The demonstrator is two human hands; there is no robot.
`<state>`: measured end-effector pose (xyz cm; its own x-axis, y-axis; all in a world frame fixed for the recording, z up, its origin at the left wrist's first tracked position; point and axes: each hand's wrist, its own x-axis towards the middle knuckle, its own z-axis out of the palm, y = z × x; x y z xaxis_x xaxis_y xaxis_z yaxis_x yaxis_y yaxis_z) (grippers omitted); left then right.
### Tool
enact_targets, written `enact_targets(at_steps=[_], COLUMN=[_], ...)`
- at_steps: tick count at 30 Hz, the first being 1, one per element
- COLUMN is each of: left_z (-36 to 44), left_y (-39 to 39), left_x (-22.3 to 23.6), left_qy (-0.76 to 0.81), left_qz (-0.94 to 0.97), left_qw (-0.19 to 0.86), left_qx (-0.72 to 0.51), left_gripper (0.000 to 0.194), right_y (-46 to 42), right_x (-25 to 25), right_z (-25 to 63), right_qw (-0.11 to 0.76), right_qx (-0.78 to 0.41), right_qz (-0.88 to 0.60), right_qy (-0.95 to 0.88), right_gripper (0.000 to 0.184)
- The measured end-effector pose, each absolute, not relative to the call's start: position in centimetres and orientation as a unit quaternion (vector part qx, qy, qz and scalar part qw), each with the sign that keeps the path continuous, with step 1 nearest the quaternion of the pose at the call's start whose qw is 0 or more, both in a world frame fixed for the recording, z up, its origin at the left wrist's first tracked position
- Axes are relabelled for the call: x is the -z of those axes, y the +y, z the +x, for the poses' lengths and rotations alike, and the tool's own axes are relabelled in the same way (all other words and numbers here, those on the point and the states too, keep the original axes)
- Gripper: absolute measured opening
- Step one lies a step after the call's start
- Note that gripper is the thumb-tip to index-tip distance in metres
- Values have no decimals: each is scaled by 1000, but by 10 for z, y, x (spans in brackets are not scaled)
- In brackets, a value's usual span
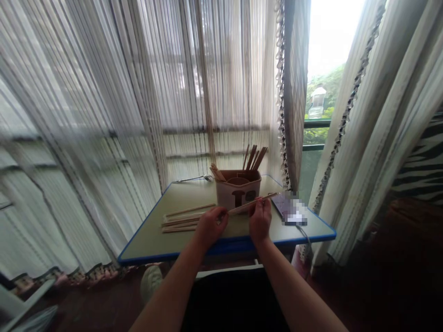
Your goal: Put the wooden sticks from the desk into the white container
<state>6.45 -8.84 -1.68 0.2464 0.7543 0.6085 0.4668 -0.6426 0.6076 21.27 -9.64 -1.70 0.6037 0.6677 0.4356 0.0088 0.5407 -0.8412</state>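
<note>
Both my hands hold a thin pair of chopsticks (242, 207), which seems to be in a clear wrapper, slanting up to the right above the table's front part. At its lower end, the fingers of my left hand (212, 226) are closed. My right hand (261, 219) pinches it farther along, near the upper end. Just behind stands a pale container (224, 194) with dark print, partly covered by the hands. Dark chopsticks (254, 159) stick up at its right back, and lighter ones (217, 172) lean at its left. Several more chopsticks (182, 222) lie left of my left hand.
The small table (147, 244) has a blue edge. On its right lies a phone (285, 210), partly blurred out, with a cable (304, 234) hanging over the front edge. A thin cord (190, 179) lies at the back left. Striped curtains (187, 106) hang behind.
</note>
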Motion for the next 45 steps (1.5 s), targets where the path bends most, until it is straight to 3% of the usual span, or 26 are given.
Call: enact_targets(at_steps=[5, 8, 12, 23, 28, 37, 41, 45], left_z=[57, 50, 45, 46, 54, 61, 60, 60], left_y=[-80, -81, -84, -85, -80, -81, -86, -85], left_x=[16, 12, 8, 8, 18, 25, 20, 20], left_qy=[332, 272, 237, 251, 330, 429, 458, 521], left_qz=[594, 528, 505, 505, 564, 733, 748, 742], left_qw=[465, 559, 603, 596, 522, 160, 16, -41], left_qx=[-567, -579, -570, -572, -548, -503, -480, -421], left_gripper=[29, 36, 35, 33, 24, 27, 37, 30], right_y=[-96, -95, -95, -96, -93, -96, -103, -97], right_x=[18, 19, 19, 17, 17, 23, -2, -49], right_z=[213, 213, 214, 212, 215, 219, 234, 268], right_qw=[757, 749, 756, 767, 761, 690, 716, 726], right_qx=[-197, -181, -186, -190, -181, -124, -84, 24], right_qz=[-439, -455, -458, -449, -467, -500, -480, -492], right_qy=[-442, -448, -429, -417, -413, -509, -500, -479], right_gripper=[24, 27, 29, 31, 30, 34, 33, 32])
